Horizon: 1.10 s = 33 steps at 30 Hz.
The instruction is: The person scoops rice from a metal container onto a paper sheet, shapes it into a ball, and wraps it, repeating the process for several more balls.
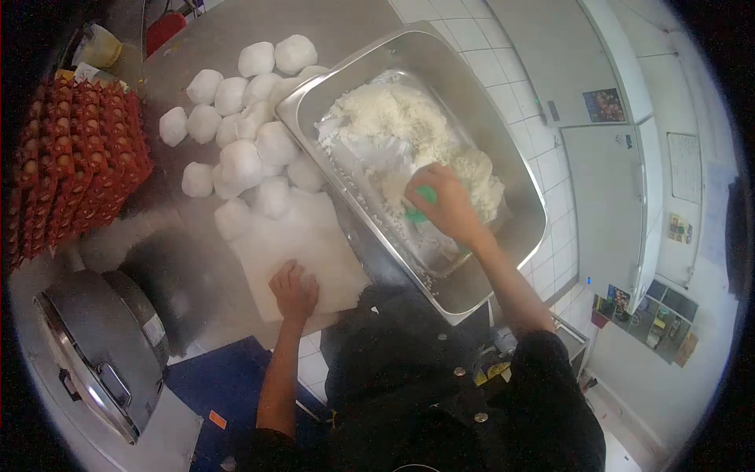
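My right hand (442, 197) grips a small green cup (423, 203) inside a deep steel pan (503, 126), down at the cooked white rice (385, 114). Part of the cup is hidden by my fingers. Rice is heaped at the far and right sides of the pan, with loose grains scattered over its near wall. My left hand (296, 289) rests with its fingers stretched on a stack of pale paper sheets (299, 236) and holds nothing. Beyond the sheets, several round white wrapped bundles (240, 161) are piled on the steel table (212, 31).
Stacked red egg trays (79, 149) with eggs stand at the left. Below them is a large round metal pot or cooker with a lid (102, 346). A tall pale fridge (605, 189) stands by the white tiles at the right. A blue surface (220, 393) lies at the lower left.
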### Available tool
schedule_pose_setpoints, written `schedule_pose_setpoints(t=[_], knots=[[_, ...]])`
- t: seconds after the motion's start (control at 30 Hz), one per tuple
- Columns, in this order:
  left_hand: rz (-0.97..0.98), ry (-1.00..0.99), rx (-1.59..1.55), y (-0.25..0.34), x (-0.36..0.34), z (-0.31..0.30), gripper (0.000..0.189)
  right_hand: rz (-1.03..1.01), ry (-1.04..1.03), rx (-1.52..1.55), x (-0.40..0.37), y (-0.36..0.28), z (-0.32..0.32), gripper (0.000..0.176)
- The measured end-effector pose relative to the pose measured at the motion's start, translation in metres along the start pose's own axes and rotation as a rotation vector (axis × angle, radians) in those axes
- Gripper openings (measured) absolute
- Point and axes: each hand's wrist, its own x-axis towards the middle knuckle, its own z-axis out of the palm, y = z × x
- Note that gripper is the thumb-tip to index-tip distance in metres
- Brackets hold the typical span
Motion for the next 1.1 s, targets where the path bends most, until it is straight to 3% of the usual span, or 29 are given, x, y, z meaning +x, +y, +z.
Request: schedule_pose_setpoints(t=[0.1,0.2,0.37,0.5,0.53,0.6,0.7,0.73,0.77,0.8,0.87,0.9,0.97,1.0,1.03,1.1], knots=[[-0.026,-0.025,0.005,0.0,0.0,0.002,0.039,0.418,-0.065,0.56,-0.026,-0.01,-0.017,0.021],[-0.005,0.001,-0.002,0.0,-0.001,0.003,0.039,0.645,-0.014,0.938,-0.052,-0.031,-0.027,0.021],[0.019,-0.002,-0.019,0.001,-0.001,-0.002,0.036,0.636,0.053,1.146,-0.092,-0.033,-0.032,0.016],[0.079,0.054,0.011,-0.002,-0.005,0.008,0.034,0.514,0.406,1.649,-0.17,-0.006,-0.041,0.015],[0.077,0.033,-0.008,0.001,-0.002,0.01,0.034,0.367,0.422,1.875,-0.208,0.009,-0.047,0.016],[0.038,0.0,-0.014,0.001,-0.004,0.004,0.035,0.09,0.897,1.989,-0.298,0.047,-0.045,0.024],[0.045,0.007,0.037,-0.002,-0.007,0.009,0.037,-0.314,1.77,1.99,-0.44,0.049,-0.046,0.054],[0.048,0.022,0.058,-0.001,-0.006,0.009,0.037,-0.498,1.658,1.927,-0.483,0.056,-0.037,0.066],[0.102,0.061,0.048,-0.001,-0.004,0.009,0.037,-0.33,1.65,1.858,-0.493,0.04,-0.033,0.067],[0.086,0.048,0.044,-0.002,-0.005,0.008,0.036,-0.298,1.482,1.951,-0.471,0.01,-0.041,0.062],[0.071,0.014,0.03,-0.002,-0.003,0.007,0.036,-0.009,1.06,1.972,-0.431,0.006,-0.038,0.049],[0.096,0.04,0.014,0.002,-0.002,0.003,0.035,0.35,1.017,1.565,-0.393,0.013,-0.031,0.045],[0.081,0.031,0.011,0.004,-0.001,0.002,0.035,0.722,0.834,0.846,-0.269,-0.006,-0.029,0.035],[0.071,0.024,0.009,0.004,-0.001,0.001,0.035,0.548,0.631,0.572,-0.224,-0.003,-0.029,0.042],[0.075,0.02,0.004,0.005,-0.001,-0.001,0.035,0.776,0.439,0.041,-0.182,-0.008,-0.032,0.052],[0.074,0.013,-0.007,0.007,0.001,-0.005,0.036,0.609,0.386,-0.463,-0.141,0.047,-0.005,0.06]])
